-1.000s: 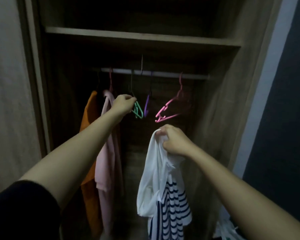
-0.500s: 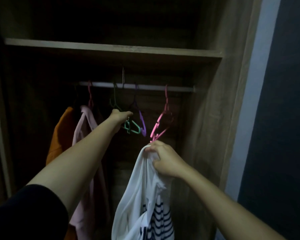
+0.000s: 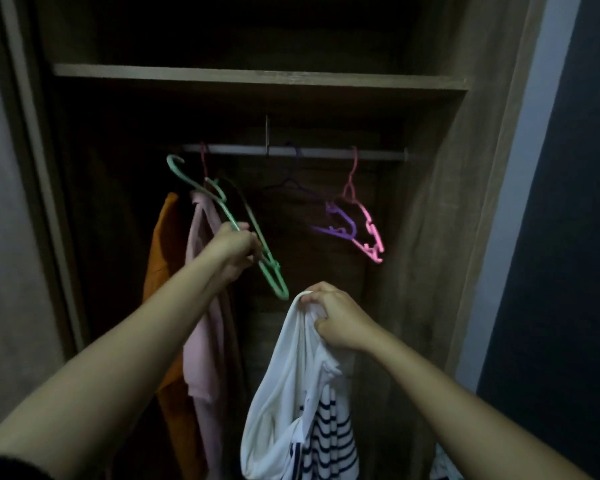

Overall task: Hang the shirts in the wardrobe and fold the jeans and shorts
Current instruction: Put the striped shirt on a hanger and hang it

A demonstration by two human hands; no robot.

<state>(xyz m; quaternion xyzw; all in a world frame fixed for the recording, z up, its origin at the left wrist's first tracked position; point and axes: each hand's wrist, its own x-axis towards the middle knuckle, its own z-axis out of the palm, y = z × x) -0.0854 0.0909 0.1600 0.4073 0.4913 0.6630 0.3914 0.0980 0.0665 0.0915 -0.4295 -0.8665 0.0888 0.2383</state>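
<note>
My left hand [image 3: 231, 252] grips a green plastic hanger [image 3: 272, 271], which is off the rail and tilted, its hook up at the left. My right hand [image 3: 336, 318] grips the top of a white shirt with dark stripes [image 3: 291, 403], which hangs below it in front of the wardrobe. An orange shirt [image 3: 160, 258] and a pink shirt [image 3: 203, 306] hang at the left end of the metal rail [image 3: 326, 153]. A purple hanger [image 3: 338, 225] and a pink hanger [image 3: 368, 233] hang bare on the rail to the right.
A wooden shelf [image 3: 257, 79] runs across above the rail. The wardrobe's right side panel [image 3: 440, 237] stands close to my right arm. Some white cloth [image 3: 442, 465] lies low at the right edge.
My left hand has lifted the green hanger off the rail and drawn it back toward me. The purple hanger has swung to the right. My right hand keeps its hold on the shirt.
</note>
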